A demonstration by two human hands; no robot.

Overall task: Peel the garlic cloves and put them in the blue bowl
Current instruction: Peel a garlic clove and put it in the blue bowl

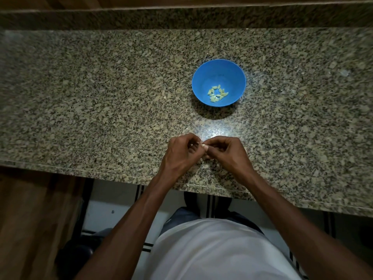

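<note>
A garlic clove (204, 146) is being pinched between the left hand (181, 153) and right hand (226, 152). Several peeled cloves (217, 94) are lying in the blue bowl (203, 77); peeling is judged ongoing.

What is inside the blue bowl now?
Inside the blue bowl lie several peeled garlic cloves, clustered on its bottom. Nothing else shows in it; any clove lying beneath another is hidden.

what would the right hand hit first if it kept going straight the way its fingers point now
The right hand points leftward at the left hand, with a garlic clove pinched between them. It would probably meet that clove and the left fingertips at once; depth is hard to judge.
</note>
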